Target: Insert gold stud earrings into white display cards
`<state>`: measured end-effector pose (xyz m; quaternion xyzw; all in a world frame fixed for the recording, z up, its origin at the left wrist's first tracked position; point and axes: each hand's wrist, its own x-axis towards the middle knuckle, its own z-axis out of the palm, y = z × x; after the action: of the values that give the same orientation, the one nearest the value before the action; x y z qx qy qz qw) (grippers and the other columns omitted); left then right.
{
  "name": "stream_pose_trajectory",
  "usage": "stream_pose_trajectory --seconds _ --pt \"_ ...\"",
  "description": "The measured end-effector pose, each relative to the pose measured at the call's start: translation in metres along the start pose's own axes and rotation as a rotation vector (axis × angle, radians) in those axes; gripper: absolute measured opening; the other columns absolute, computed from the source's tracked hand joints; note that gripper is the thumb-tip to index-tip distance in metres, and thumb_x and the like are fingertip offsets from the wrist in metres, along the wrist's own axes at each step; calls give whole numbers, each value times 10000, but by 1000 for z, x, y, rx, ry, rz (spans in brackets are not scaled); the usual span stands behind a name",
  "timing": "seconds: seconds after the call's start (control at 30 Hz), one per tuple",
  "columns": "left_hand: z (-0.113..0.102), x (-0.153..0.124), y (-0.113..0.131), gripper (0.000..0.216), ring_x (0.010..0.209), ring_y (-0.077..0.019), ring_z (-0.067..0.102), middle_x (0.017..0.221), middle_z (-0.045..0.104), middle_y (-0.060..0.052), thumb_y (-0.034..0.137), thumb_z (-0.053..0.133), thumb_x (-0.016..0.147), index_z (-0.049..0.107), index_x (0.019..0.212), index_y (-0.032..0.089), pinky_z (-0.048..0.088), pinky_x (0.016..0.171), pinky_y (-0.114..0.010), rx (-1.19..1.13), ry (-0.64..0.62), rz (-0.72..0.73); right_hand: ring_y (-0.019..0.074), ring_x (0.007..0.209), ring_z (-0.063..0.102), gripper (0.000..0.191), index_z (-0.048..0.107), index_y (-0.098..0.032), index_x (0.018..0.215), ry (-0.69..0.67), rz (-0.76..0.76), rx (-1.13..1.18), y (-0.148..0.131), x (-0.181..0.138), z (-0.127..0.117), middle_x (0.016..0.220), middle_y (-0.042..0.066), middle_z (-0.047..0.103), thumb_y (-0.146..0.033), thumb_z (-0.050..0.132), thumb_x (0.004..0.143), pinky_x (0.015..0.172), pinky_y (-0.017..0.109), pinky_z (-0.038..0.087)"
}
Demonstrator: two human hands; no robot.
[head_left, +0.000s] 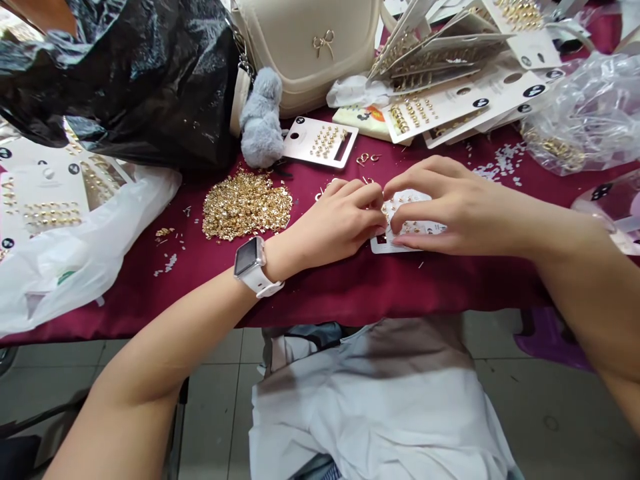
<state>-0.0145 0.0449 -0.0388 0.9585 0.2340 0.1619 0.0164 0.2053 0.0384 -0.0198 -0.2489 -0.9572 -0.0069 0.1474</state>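
My left hand (335, 227) and my right hand (450, 208) meet over a small white earring card (407, 241) lying on the maroon cloth (350, 297). Several gold studs show on the card, partly hidden by my fingers. My right thumb lies below the card's top edge, with the fingers curving over it. The bunched left fingertips rest at the card's left side, and whatever they pinch is hidden. A white-strapped smartwatch (253, 265) sits on my left wrist. A heap of loose gold earring parts (246, 207) lies to the left of my left hand.
Stacked earring cards (450, 90) fill the far right, beside a clear plastic bag (583, 117). A beige handbag (305, 57), grey plush charm (261, 120), black plastic bag (135, 80) and white plastic bag (80, 257) crowd the far and left sides. The table's near edge overhangs a tiled floor.
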Motion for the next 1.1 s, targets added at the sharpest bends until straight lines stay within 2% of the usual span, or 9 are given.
stream_pose_trajectory --seconds 0.23,0.43,0.63,0.77,0.83,0.93,1.0,1.1 --pt "0 1 -1 246 996 -229 543 1030 619 -84 278 477 944 712 958 205 373 852 -366 -73 -12 -48 234 1056 483 239 670 -234 817 20 30 -47 -7 0 2 1131 63 571 -316 471 923 973 395 424" --pt "-1 1 -1 193 911 -184 558 952 626 -53 282 542 914 714 909 194 374 839 -327 -110 6 -90 247 1083 461 218 667 -204 807 44 -5 -46 -9 1 0 1148 92 564 -243 482 916 970 397 433" --pt "-2 1 1 130 855 -165 565 898 622 -27 257 603 873 718 862 198 366 800 -309 -149 -5 -162 251 1121 485 232 671 -243 834 1 47 -26 -10 2 5 1196 61 582 -277 460 923 980 430 420" --pt "-5 1 2 143 850 -165 569 913 628 -31 259 589 878 716 872 192 371 810 -313 -153 -24 -168 251 1122 516 242 661 -239 842 68 50 -44 -7 2 0 1133 41 633 -317 452 935 973 442 429" --pt "-7 2 2 158 844 -162 570 920 630 -35 256 574 884 714 864 185 374 818 -310 -141 -31 -151 256 1106 539 237 656 -240 875 134 156 -101 -2 0 -8 1056 32 668 -355 458 937 993 467 412" --pt "-8 1 1 187 844 -160 573 932 632 -44 254 548 898 712 852 175 378 821 -303 -120 -35 -118 294 1117 531 280 673 -208 925 143 469 -229 9 -3 -21 1042 94 689 -384 456 933 1013 484 389" --pt "-8 1 0 191 844 -162 576 939 634 -47 253 542 901 712 861 177 381 817 -304 -115 -28 -100 335 1136 508 282 699 -168 944 49 619 -301 15 -4 -24 1049 134 691 -352 488 911 997 496 398" --pt "-7 0 -1 196 834 -164 575 949 635 -51 255 531 908 710 873 180 380 809 -308 -92 -13 -77 344 1104 533 275 714 -133 990 -141 704 -378 20 -1 -17 1056 129 697 -289 512 888 942 508 432"
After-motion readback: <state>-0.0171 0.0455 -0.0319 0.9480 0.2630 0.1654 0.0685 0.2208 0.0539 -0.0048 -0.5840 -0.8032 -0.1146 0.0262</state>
